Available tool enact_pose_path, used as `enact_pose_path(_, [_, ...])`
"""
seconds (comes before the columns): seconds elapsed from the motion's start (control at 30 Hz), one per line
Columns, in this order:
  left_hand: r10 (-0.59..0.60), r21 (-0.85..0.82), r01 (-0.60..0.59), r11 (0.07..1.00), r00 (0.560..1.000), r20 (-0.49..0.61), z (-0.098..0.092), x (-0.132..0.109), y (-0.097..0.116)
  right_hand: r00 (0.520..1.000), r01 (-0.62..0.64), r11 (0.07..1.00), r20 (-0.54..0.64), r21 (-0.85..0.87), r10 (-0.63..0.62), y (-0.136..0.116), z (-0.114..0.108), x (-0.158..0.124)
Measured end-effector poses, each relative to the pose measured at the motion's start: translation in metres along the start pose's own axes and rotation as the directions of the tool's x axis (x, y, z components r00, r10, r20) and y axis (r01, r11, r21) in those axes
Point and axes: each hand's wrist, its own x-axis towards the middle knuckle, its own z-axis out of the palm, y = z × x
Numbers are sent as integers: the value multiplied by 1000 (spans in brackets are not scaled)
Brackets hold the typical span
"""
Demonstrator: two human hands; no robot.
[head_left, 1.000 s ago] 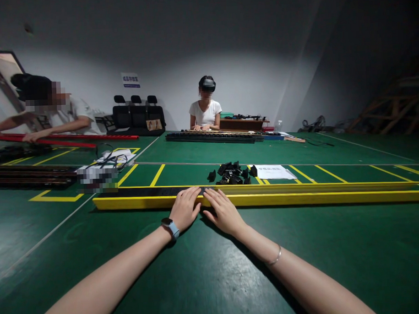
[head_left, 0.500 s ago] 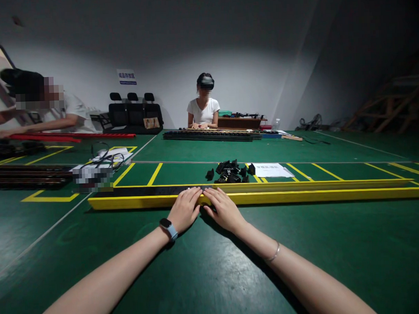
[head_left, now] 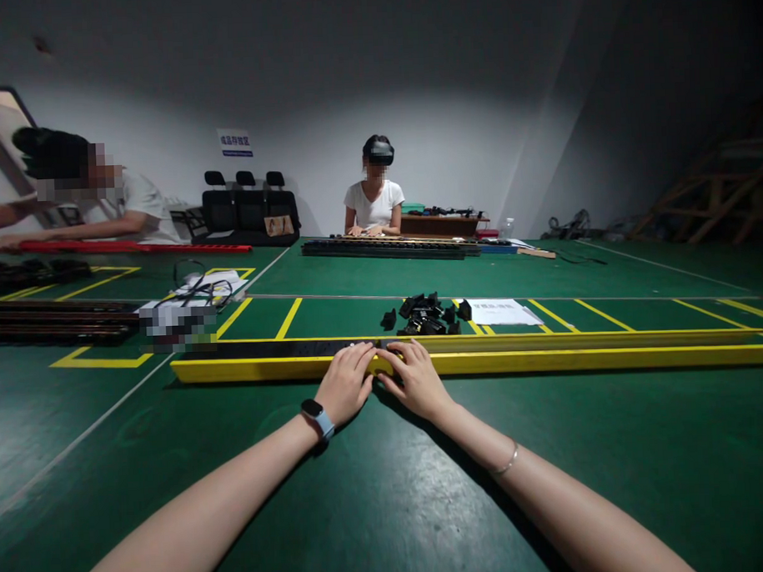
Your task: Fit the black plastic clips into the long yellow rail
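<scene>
A long yellow channel-shaped rail (head_left: pixel 547 359) lies crosswise before me on the green surface. A black strip (head_left: pixel 264 349) fills the left part of its trough and runs up to my hands. My left hand (head_left: pixel 347 381), with a watch at its wrist, is closed over the near wall, fingers reaching into the trough. Close beside it, my right hand (head_left: pixel 413 378) bends over the same wall, its fingers a little apart and its thumb by the front face. The fingertips of both hands meet near the strip's right end. Whatever small piece is under them is hidden.
Beyond the rail lie a heap of black plastic parts (head_left: pixel 426 314) and a white paper sheet (head_left: pixel 504 312). Dark bars (head_left: pixel 57 321) and cables (head_left: pixel 199 284) are at left. A person (head_left: pixel 374 203) sits opposite behind long bars; another person (head_left: pixel 134 203) leans over red rails.
The whole view has shifted slightly. My right hand's fingers have bent and spread a little more over the rail. Both hands have stayed at the same place on it.
</scene>
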Motion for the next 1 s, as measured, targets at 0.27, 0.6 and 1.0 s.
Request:
enact_pose_path(0.27, [-15, -18, 14, 1000, 1000, -15, 2, 0, -1, 997, -72, 992, -48, -101, 67, -1, 2, -3])
enact_pose_path(0.6, [-38, -53, 36, 998, 998, -41, 1, 1, 0, 994, -76, 988, -87, -137, 65, -4, 1, -3])
enact_pose_path(1.0, [-48, -62, 45, 997, 998, -41, -2, 1, 1, 992, -104, 988, -83, -117, 95, 7, -2, -8])
